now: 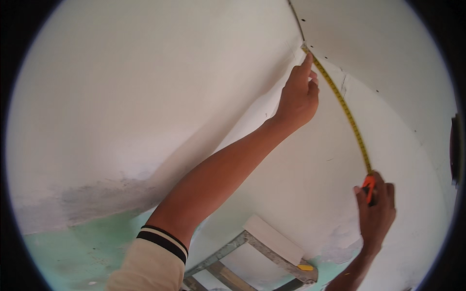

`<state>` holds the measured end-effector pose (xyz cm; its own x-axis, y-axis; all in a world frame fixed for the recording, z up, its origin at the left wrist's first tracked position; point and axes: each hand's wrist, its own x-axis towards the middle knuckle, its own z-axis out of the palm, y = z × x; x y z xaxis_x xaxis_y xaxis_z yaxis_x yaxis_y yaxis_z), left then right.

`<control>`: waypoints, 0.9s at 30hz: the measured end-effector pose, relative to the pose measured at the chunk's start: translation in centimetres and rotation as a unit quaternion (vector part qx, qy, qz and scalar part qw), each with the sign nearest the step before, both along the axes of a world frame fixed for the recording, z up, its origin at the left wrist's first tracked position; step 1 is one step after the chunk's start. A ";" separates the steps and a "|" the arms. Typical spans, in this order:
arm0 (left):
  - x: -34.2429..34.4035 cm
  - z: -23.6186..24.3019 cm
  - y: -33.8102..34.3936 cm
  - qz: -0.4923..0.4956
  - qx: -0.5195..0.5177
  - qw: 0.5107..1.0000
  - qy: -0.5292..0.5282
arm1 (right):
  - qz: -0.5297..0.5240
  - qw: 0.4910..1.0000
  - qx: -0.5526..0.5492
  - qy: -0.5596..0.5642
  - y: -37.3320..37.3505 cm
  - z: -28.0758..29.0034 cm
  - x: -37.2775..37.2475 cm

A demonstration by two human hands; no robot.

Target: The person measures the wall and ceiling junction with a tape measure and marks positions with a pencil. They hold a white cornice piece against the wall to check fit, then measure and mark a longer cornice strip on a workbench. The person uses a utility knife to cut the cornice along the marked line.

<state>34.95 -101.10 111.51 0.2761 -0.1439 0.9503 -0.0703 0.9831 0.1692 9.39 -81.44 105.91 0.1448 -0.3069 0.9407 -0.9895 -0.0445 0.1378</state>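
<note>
So the left hand [298, 99] is reaching way up, and its index finger [308, 59] is stretching out straight, its tip sitting on the hooked-end side of the yellow tape blade [347, 112]. The other fingers there are curling loosely under it, and I can't tell if the thumb is pinching anything. Just past that fingertip a dark seam [296, 22] is running up along the edge where the wall [121, 87] is meeting the ceiling [369, 29].

The right hand [378, 211] is hanging lower and off to the right, fingers and thumb closing round the orange and black tape case [370, 183], so no gap's showing in that grip. The blade is leaving the case right above those fingers and climbing to the left fingertip, bowing a bit on the way. Can't tell if it's touching the surface behind it mid-span.

Room-wise, plain white wall is spreading left of the left fingers, and more white surface is filling the space between the two hands. Well below the left fingers, a metal ladder-like frame [277, 256] is sticking up, with a pale board [274, 237] lying along its top edge and a small yellow piece [305, 267] sitting near its corner. Well right of the right fingers, a dark object [455, 150] is poking in at the rim
</note>
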 end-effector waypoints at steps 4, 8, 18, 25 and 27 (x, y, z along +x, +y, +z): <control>2.0 2.1 -0.5 0.033 -0.018 0.999 0.033 | -0.077 0.985 -0.085 0.132 -0.7 7.7 -1.4; 1.8 2.2 -1.1 0.028 -0.036 0.998 0.046 | -0.143 0.969 -0.118 0.165 0.7 12.1 -1.8; 2.4 3.3 -1.3 0.095 -0.052 0.989 0.102 | -0.193 0.962 -0.125 0.148 1.4 13.9 0.4; 3.6 4.5 -1.2 0.144 -0.025 0.986 0.084 | -0.150 0.984 -0.072 0.057 2.2 15.3 2.7; 4.3 5.0 -0.5 0.179 0.002 0.984 0.026 | -0.181 0.981 -0.059 0.034 2.5 15.8 3.4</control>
